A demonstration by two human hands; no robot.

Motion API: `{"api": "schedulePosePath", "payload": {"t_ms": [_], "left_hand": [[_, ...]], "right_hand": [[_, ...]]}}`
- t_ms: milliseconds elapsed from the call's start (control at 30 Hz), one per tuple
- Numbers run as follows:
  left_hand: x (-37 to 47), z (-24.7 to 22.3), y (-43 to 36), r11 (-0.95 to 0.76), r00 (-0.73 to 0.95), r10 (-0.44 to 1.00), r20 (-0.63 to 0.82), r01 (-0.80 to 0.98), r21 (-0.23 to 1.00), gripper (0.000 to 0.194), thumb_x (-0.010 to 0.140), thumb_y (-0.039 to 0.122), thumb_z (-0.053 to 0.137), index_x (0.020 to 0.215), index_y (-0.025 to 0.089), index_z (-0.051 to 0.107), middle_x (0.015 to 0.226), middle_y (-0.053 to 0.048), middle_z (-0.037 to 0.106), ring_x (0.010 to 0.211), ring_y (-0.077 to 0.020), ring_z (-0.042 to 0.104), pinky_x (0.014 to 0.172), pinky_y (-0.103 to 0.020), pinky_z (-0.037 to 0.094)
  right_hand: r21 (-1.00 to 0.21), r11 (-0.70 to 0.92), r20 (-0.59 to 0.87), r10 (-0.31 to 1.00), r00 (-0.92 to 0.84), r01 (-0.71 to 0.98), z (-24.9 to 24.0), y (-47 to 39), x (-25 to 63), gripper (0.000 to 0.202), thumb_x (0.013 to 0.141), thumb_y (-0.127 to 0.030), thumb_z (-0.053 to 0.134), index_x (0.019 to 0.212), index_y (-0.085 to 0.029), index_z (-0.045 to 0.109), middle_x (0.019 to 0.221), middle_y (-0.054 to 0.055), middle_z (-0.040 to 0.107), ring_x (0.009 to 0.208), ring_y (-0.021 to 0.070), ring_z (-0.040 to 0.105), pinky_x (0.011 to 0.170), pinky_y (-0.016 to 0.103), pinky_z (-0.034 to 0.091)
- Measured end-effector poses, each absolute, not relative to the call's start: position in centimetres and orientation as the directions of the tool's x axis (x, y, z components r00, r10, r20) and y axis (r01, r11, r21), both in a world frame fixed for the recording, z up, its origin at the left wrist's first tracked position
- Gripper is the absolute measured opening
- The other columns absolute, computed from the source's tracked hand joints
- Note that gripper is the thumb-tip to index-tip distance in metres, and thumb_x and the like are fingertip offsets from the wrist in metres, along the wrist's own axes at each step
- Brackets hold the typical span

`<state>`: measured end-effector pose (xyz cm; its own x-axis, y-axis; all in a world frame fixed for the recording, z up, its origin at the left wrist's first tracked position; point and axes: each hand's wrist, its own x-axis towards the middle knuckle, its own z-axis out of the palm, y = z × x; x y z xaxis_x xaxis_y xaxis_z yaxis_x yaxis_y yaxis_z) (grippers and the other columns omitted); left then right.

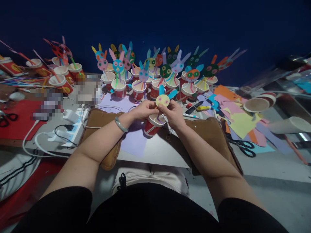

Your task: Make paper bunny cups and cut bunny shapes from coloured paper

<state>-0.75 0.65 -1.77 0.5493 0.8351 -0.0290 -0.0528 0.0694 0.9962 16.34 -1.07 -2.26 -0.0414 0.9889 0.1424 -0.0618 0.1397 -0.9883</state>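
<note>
Pale-yellow round paper rabbit face with blue ears (162, 100) is pinched in a nearly closed two-handed grip, left hand (144, 110) and right hand (175, 115) at its edges. Just below the grip, a red-and-white paper cup (152, 127) rests on the grey bench (167, 153); beyond, similar rabbit-topped cups (119, 89) crowd together; rightward lie black-handled scissors (235, 141).

paper face (162, 103): pale yellow | eyes (167, 101): pink | ears (172, 94): bright blue | front cup (152, 129): red outside, white inside | bracelet (120, 124): pale grey-green | paper sheet (134, 145): lilac | cushion (206, 136): brown | marker (204, 108): yellow | wall (155, 26): dark blue
</note>
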Motion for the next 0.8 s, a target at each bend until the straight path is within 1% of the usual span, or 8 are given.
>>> {"api": "schedulePosePath", "payload": {"t_ms": [133,233,367,533,667,800], "left_hand": [[-0.76,-1.68,0.59,0.084,0.554,0.832,-0.032,-0.069,0.994,0.016,0.076,0.020,0.083,0.082,0.008,0.073,0.075,-0.003,0.071,0.065,-0.0115,0.062,0.066,-0.024,0.046],[-0.76,-1.78,0.58,0.088,0.551,0.834,-0.027,-0.085,0.992,0.017,0.076,0.020,0.084,0.080,0.009,0.072,0.072,-0.002,0.070,0.063,-0.0105,0.060,0.063,-0.023,0.044],[-0.68,-1.88,0.63,0.089,0.549,0.836,-0.024,-0.091,0.992,0.020,0.074,0.022,0.086,0.080,0.008,0.073,0.072,-0.002,0.071,0.063,-0.0098,0.060,0.065,-0.022,0.045],[-0.58,-1.89,0.66,0.124,0.560,0.828,-0.036,-0.120,0.985,0.025,0.072,0.025,0.088,0.084,0.008,0.074,0.076,-0.003,0.073,0.066,-0.0110,0.063,0.065,-0.022,0.047],[-0.58,-1.84,0.68,0.121,0.555,0.830,-0.047,-0.099,0.988,0.022,0.073,0.021,0.086,0.084,0.008,0.073,0.076,-0.004,0.072,0.067,-0.0118,0.063,0.067,-0.024,0.047],[-0.56,-1.69,0.65,0.119,0.549,0.835,-0.038,-0.112,0.987,0.018,0.072,0.019,0.085,0.081,0.008,0.073,0.074,-0.003,0.071,0.065,-0.0108,0.062,0.066,-0.023,0.046]], "right_hand": [[-0.989,0.137,0.139,0.990,-0.038,-0.059,-2.18,-1.13,16.35,0.050,0.059,-0.057,0.093,0.084,-0.022,0.069,0.083,0.000,0.074,0.073,0.0162,0.064,0.068,0.031,0.056],[-0.989,0.139,0.141,0.989,-0.041,-0.053,-2.16,-1.16,16.38,0.049,0.060,-0.058,0.092,0.084,-0.022,0.068,0.083,0.000,0.073,0.073,0.0165,0.064,0.069,0.032,0.056],[-0.989,0.142,0.143,0.989,-0.045,-0.037,-2.08,-1.19,16.33,0.047,0.063,-0.058,0.089,0.083,-0.022,0.067,0.078,0.000,0.071,0.071,0.0158,0.063,0.070,0.032,0.055],[-0.989,0.140,0.142,0.989,-0.046,-0.035,-2.02,-1.19,16.25,0.047,0.063,-0.058,0.089,0.084,-0.022,0.068,0.080,0.000,0.072,0.072,0.0166,0.063,0.070,0.032,0.055],[-0.987,0.148,0.151,0.987,-0.048,-0.055,-2.01,-1.21,16.23,0.048,0.062,-0.057,0.090,0.085,-0.022,0.069,0.078,0.000,0.072,0.070,0.0156,0.063,0.070,0.032,0.055],[-0.988,0.143,0.145,0.989,-0.038,-0.052,-1.97,-1.23,16.20,0.048,0.062,-0.059,0.090,0.082,-0.022,0.068,0.076,-0.001,0.072,0.070,0.0158,0.063,0.068,0.032,0.055]]}}
